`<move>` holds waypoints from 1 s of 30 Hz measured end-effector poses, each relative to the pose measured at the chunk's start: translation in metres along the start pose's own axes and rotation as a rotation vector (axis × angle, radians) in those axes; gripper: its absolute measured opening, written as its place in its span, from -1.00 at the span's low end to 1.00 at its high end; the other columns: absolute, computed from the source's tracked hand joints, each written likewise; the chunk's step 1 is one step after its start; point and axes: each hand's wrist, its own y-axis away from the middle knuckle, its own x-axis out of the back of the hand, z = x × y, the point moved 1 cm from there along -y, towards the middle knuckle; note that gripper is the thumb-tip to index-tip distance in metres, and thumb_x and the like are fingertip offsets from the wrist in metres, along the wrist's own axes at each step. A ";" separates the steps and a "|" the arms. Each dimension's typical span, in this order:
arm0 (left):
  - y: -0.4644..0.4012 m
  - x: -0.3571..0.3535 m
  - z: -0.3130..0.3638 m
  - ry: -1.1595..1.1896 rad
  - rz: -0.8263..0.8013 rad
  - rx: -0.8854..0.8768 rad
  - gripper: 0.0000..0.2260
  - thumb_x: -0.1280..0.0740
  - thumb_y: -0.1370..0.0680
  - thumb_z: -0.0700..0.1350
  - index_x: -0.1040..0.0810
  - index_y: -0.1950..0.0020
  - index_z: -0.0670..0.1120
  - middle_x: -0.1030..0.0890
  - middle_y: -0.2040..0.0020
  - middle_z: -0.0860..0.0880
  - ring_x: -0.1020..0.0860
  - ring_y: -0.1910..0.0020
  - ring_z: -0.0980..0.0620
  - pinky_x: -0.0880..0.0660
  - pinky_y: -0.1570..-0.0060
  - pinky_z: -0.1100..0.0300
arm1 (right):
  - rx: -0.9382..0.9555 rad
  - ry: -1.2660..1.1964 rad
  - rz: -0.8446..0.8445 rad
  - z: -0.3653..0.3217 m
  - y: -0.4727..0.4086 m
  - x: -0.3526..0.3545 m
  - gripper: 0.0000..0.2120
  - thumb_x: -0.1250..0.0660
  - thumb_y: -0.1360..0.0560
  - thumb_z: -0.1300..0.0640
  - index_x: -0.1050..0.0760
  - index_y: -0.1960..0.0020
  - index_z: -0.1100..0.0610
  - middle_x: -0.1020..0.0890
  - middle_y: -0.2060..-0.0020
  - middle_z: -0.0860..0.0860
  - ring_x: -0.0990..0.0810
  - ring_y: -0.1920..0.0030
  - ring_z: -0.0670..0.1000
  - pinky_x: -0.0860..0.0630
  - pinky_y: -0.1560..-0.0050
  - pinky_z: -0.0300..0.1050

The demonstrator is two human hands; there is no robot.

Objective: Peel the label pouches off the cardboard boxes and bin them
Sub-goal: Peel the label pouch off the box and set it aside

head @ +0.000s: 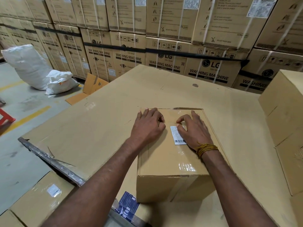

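We see the right hand (193,130) with thumb and forefinger narrowed to a pinch at the label pouch's (177,135) upper edge, seemingly lifting a corner; the left hand (148,126), fingers curled, presses the small box (172,161) at frame centre, likely steadying it.

Counts: two hands, left hand (148,126) and right hand (194,131), both on one small box (172,163) carrying one barcode label (177,135). Two white sacks (29,66) far left; one red stool (6,119) at the left edge. Two more plain boxes, one near left (42,202), one right (285,115); stacked washing-machine cartons (129,56) at the back too many to count.
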 end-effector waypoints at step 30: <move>-0.001 -0.001 0.000 0.002 -0.006 0.004 -0.91 -0.17 -0.56 -0.05 -0.40 -0.04 0.07 -0.45 -0.29 0.08 -0.30 -0.42 -0.02 -0.02 -0.52 -0.06 | 0.037 0.009 0.015 0.003 -0.001 -0.002 -0.65 -0.20 -0.60 -0.05 -0.35 -0.38 -0.07 -0.17 -0.55 0.10 -0.10 -0.56 0.10 -0.10 -0.49 0.02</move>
